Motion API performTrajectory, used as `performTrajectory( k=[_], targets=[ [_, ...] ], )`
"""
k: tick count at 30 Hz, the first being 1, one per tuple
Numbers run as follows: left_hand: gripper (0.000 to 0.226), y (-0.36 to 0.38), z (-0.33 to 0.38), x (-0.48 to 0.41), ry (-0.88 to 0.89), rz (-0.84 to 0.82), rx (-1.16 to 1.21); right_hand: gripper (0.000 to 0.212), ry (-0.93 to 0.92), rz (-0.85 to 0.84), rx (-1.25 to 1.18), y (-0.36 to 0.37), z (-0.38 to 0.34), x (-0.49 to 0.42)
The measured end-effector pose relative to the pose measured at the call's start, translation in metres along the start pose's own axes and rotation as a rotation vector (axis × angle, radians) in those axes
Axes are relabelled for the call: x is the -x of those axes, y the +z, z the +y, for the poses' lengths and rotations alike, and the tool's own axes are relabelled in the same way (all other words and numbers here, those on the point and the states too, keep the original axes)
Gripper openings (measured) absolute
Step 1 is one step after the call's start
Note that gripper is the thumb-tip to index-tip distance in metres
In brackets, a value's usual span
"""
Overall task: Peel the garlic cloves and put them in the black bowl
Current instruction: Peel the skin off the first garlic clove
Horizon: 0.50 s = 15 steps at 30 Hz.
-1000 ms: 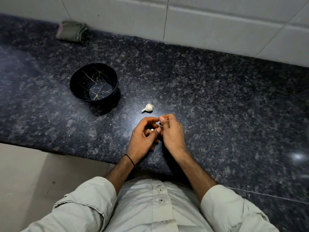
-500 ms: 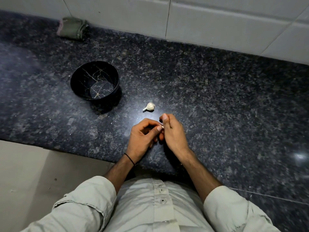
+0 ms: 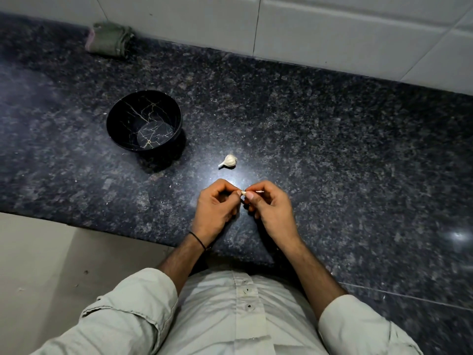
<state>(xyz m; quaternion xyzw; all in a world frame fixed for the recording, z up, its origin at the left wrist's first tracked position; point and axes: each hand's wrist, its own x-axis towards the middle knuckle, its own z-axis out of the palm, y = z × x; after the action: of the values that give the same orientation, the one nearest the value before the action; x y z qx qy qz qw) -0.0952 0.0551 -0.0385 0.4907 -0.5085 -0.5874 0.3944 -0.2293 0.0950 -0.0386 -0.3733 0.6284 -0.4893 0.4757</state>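
Pale buttoned shirt (image 3: 230, 311), rolled sleeves, black wristband (image 3: 198, 240).

surface (image 3: 332, 149): was dark speckled stone, polished, glossy under the light
black bowl (image 3: 128, 116): looked smooth and shiny, with thin gold veins inside
loose garlic clove (image 3: 228, 161): wore white papery skin, matt
pinched clove (image 3: 243, 193): showed pale, dry, flaky skin
wall tiles (image 3: 332, 34): were white, glazed, smooth
folded cloth (image 3: 110, 39): was green woven fabric, coarse, matt
shirt (image 3: 217, 316): was pale cloth, matt, creased
wrist band (image 3: 198, 240): was thin black cord
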Motion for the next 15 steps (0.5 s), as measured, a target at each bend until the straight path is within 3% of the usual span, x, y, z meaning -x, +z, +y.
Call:
performTrajectory(
  k=[7, 15],
  targets=[
    [0.01, 0.0, -0.005, -0.001, 0.072, -0.028, -0.151, 0.017, 0.063, -0.097, 0.06, -0.007, -0.008, -0.008],
    [0.007, 0.0, -0.005, 0.0, 0.17, -0.022, -0.266, 0.025, 0.031, -0.134, 0.388, -0.004, -0.01, -0.014]
  ],
)
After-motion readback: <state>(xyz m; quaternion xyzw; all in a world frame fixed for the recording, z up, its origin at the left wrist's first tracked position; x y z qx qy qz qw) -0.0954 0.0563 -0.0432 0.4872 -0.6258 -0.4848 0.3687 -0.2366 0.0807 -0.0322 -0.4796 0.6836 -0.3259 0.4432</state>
